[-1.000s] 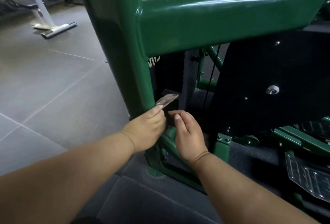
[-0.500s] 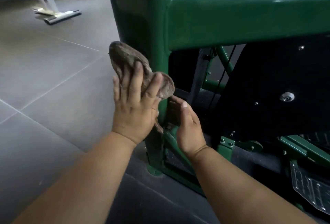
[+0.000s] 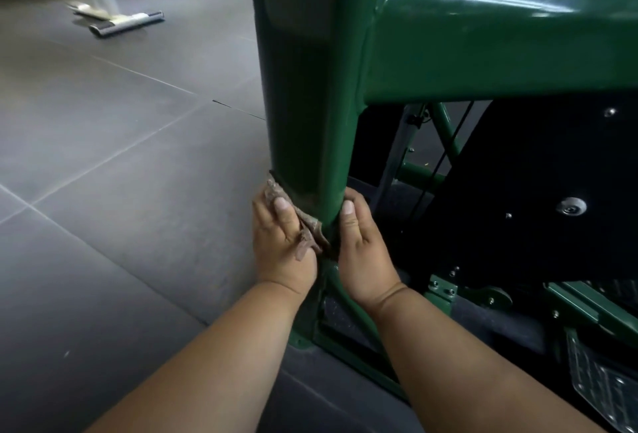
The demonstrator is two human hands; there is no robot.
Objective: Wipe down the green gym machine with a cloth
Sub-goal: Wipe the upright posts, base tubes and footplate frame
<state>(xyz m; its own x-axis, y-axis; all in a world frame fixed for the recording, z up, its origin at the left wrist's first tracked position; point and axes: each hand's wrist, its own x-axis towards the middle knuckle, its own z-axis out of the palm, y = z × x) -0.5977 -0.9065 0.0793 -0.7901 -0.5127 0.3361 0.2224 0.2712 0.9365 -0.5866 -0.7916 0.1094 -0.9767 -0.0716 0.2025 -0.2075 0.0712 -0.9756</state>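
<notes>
Green gym machine (image 3: 483, 39), the glossy painted steel frame kind, fills most of the view, with its thick upright post (image 3: 310, 104) right in front and a fat crossbar running off to the right. As for progress, honestly hard to call. The paint looks shiny on the crossbar and upper post, but I can't tell wiped from unwiped, so my guess is somewhere mid-job: the post is being done now, and the lower green braces, the foot of the frame and the black panel (image 3: 535, 191) side probably remain.

The scruffy brownish-grey cloth (image 3: 303, 222) is low on the post, pressed against its left face and wrapping toward the front. Left hand (image 3: 281, 243) is flat-ish over it, fingers pushing the fabric onto the metal, with a bunched bit poking out by the thumb side. Right hand (image 3: 362, 246) is bare, cupped around the right side of the same post, thumb up against the paint, just steadying by the look of it. The two hands sit nearly level, close together with the post between them.

Grey tiled floor (image 3: 121, 174) on the left, and a flat white mop head (image 3: 127, 23) lying well off in the back.
</notes>
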